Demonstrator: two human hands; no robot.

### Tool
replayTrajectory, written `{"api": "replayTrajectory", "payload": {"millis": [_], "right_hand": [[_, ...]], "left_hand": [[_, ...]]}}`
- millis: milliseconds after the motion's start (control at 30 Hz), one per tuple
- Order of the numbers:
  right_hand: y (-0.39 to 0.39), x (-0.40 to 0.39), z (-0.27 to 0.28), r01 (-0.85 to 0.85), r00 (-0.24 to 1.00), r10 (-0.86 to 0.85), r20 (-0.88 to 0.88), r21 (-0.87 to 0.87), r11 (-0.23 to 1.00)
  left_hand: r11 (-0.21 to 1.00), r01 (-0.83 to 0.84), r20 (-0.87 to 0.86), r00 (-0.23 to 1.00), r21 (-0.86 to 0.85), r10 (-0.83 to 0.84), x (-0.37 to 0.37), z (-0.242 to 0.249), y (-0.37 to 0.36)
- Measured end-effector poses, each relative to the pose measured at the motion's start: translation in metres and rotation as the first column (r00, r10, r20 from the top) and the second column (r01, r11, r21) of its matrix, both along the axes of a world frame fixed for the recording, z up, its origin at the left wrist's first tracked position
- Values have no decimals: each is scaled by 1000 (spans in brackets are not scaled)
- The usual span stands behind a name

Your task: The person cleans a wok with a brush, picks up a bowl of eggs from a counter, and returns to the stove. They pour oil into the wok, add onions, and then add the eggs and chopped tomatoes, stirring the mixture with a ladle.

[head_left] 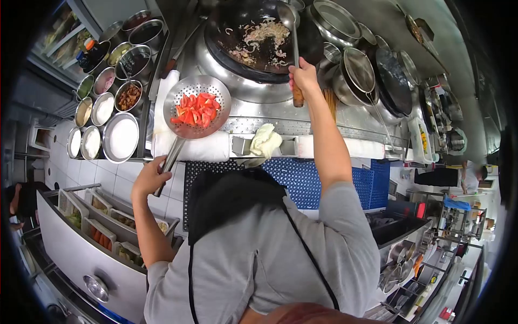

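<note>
My left hand (150, 177) is wrapped around the metal handle of a perforated skimmer (197, 83). Cut red tomato pieces (197, 110) lie in its bowl, which is level over the front left of the stove. My right hand (305, 75) grips the wooden handle end of a ladle (295, 44). The ladle's bowl is at the far right side of a dark wok (224, 32). Chopped, pale, onion-like pieces (267, 33) and some pinkish bits are spread inside the wok.
Metal tubs of seasonings, among them a white-filled one (120, 137), stand at the left. A crumpled cloth (265, 141) lies at the counter's front edge. Strainers (359, 70) and pans are at the right. An open drawer (102, 221) is behind my left arm. Another person (469, 178) is far right.
</note>
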State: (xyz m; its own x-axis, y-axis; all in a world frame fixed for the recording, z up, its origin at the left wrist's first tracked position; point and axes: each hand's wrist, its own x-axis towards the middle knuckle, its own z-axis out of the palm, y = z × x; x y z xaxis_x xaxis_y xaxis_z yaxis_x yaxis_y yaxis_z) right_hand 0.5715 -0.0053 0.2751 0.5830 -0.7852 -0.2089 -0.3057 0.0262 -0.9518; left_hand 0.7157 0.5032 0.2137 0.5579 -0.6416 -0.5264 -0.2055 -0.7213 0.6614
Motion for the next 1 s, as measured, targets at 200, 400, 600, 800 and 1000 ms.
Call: {"api": "replayTrajectory", "payload": {"millis": [200, 400, 600, 800, 1000], "right_hand": [[54, -62, 46, -188, 980, 150, 131, 353, 917], [17, -50, 32, -239, 971, 229, 70, 317, 918], [-12, -23, 15, -208, 946, 134, -295, -237, 949], [11, -102, 22, -316, 918, 305, -255, -2, 949], [55, -131, -20, -179, 973, 185, -134, 56, 982]], "left_hand": [[954, -234, -363, 919, -189, 153, -15, -24, 10], [785, -580, -750, 614, -217, 245, -71, -19, -20], [644, -713, -749, 580, -278, 320, -116, 6, -53], [527, -734, -680, 646, -429, 347, -120, 61, -75], [608, -532, -409, 845, -589, 344, -77, 116, -164]]}}
